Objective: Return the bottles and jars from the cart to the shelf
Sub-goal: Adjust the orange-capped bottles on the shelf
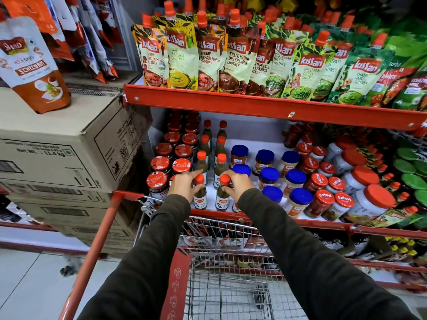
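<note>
- Left hand (183, 184), centre of the frame: fingers wrapped round the neck of a green sauce bottle (200, 192) with an orange cap; the bottle stands upright at the front edge of the shelf (254, 217).
- Right hand (238, 184), just right of the left: fingers closed round the neck of a second green sauce bottle (222, 195), same orange cap and dark glass, standing upright beside the first, apart from it.
- Both front bottles carry a small label with a red and yellow logo; its wording is too small to read.
- Behind them, two rows of like bottles (212, 144) run back into the shelf.
- Left of the bottles: round glass jars with red lids (159, 163), lid print unreadable.
- Right of the bottles: blue-lidded jars (268, 175) of tan spread, labels partly reading "VEEBA".
- Further right: red-lidded jars (325, 197) marked "Mapro" on the lids.
- Upper shelf: glossy spouted pouches (209, 54) branded "Kissan", reading "TEEKHI LEHSUN MIRCH CHUTNEY", "AAM KASUNDI CHUTNEY", "KHATTI MEETHI IMLI KHAJOOR CHUTNEY".
- Left of the frame: corrugated cardboard cartons (69, 144), stacked, one printed "Net Wt. = 11.4 kg".
- Upper left: hanging pouch (32, 63) marked "SCHEZWAN".
- Lower centre: wire-mesh cart (231, 285) with a red handle, under both dark sleeves.
</note>
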Tool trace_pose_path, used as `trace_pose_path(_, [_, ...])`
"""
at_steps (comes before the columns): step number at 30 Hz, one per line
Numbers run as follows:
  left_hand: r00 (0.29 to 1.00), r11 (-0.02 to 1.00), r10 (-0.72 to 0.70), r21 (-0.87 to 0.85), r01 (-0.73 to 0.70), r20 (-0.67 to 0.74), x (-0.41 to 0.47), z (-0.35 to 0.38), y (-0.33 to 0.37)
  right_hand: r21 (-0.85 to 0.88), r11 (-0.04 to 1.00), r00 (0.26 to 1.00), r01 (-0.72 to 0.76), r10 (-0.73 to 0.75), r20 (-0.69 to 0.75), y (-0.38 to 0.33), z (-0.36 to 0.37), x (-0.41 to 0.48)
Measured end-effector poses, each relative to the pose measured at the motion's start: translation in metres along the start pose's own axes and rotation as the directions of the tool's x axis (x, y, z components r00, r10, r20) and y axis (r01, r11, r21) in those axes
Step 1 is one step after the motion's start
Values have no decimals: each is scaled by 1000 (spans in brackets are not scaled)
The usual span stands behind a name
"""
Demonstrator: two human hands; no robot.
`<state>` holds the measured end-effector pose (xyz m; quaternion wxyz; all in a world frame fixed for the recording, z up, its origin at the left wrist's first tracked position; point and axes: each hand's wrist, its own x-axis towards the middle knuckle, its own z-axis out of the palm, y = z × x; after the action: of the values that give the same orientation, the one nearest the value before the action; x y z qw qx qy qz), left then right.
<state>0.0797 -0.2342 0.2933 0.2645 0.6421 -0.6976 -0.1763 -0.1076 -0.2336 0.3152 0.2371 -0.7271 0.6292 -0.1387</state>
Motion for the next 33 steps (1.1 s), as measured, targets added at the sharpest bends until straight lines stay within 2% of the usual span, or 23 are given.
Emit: trace_pose_path(33, [999, 999, 50, -15, -50, 0, -3, 6, -2, 134, 991, 999, -30, 35, -32, 2, 8, 1])
